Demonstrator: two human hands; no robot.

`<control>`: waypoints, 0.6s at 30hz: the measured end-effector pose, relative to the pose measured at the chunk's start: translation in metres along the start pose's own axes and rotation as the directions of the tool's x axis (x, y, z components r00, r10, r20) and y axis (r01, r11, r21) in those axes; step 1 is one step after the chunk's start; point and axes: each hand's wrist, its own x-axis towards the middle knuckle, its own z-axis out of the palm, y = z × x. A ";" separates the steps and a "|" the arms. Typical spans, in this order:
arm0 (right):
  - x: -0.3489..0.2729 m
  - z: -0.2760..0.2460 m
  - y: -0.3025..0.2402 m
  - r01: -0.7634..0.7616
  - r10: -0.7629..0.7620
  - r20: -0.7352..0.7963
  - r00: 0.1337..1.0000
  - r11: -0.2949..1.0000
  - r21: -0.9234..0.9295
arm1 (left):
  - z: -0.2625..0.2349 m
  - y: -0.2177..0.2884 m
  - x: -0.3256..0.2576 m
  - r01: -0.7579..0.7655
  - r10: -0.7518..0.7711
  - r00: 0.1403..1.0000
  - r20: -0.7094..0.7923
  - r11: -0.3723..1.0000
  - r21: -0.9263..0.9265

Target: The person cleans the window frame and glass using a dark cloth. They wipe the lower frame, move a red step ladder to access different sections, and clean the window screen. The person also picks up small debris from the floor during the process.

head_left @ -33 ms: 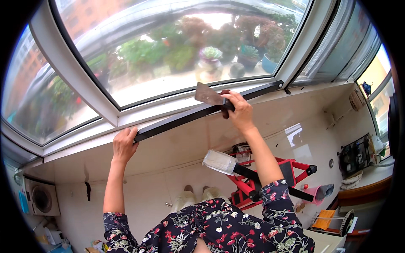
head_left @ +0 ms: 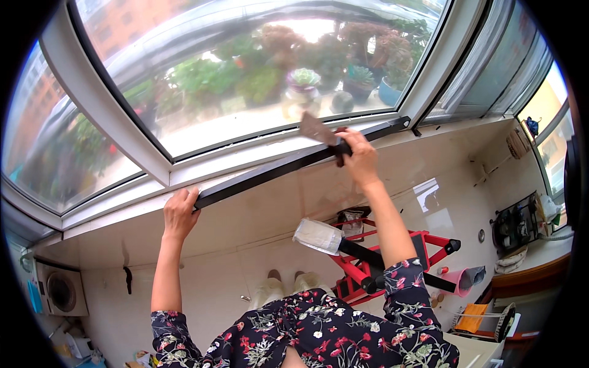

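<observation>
Landmark: one black bar (head_left: 264,176), which I am viewing remotely as it is running lengthwise along the pale window sill (head_left: 184,178). Left hand (head_left: 180,213): its fingers are curling tightly around the bar's left end. Right hand (head_left: 359,158): it is gripping a scraper (head_left: 317,130) by its dark handle, at the bar's right half; whether the hand is touching the bar, I cannot tell. The scraper's broad blade, slightly blurred, is pointing up and left over the bar. Potted succulent (head_left: 304,78): standing beyond the bar, behind glass. Red-and-black frame (head_left: 353,265): standing lower than the bar's right half. Washing machine (head_left: 61,291): sitting well apart from the bar's left end.
</observation>
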 end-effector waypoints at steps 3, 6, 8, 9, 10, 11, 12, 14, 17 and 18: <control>-0.003 -0.025 0.072 -0.122 0.107 -0.106 0.989 0.981 -0.150 | 0.009 0.011 -0.002 0.020 -0.020 1.000 0.012 1.000 0.005; -0.003 -0.054 0.097 -0.363 0.324 -0.171 0.930 0.875 -0.319 | 0.004 0.018 0.003 0.027 -0.026 1.000 -0.018 0.998 0.053; -0.008 -0.066 0.103 -0.473 0.410 -0.241 0.879 0.814 -0.337 | 0.001 0.021 0.009 0.024 -0.022 0.999 -0.026 0.997 0.076; -0.012 -0.066 0.103 -0.461 0.377 -0.293 0.878 0.830 -0.313 | 0.001 0.021 0.008 0.033 -0.032 0.999 -0.018 0.996 0.081; -0.018 -0.065 0.102 -0.443 0.358 -0.320 0.877 0.860 -0.252 | 0.002 0.021 0.007 0.044 -0.043 0.999 -0.011 0.995 0.085; -0.024 -0.064 0.099 -0.418 0.338 -0.346 0.875 0.889 -0.189 | 0.005 0.020 0.008 0.053 -0.051 0.998 -0.028 0.995 0.085; -0.028 -0.059 0.090 -0.323 0.275 -0.306 0.911 0.939 -0.121 | 0.010 0.015 0.002 0.076 -0.073 0.997 -0.035 0.992 0.100; -0.038 -0.059 0.075 -0.204 0.193 -0.218 0.957 0.978 -0.031 | 0.015 0.012 -0.004 0.121 -0.116 0.992 -0.054 0.989 0.082; -0.048 -0.065 0.056 -0.186 0.190 -0.095 0.977 0.981 0.050 | 0.014 0.016 -0.005 0.148 -0.143 0.986 -0.088 0.987 0.054; -0.049 -0.069 0.047 -0.134 0.130 -0.081 0.988 0.990 -0.045 | 0.010 0.019 -0.004 0.144 -0.136 0.983 -0.127 0.988 0.053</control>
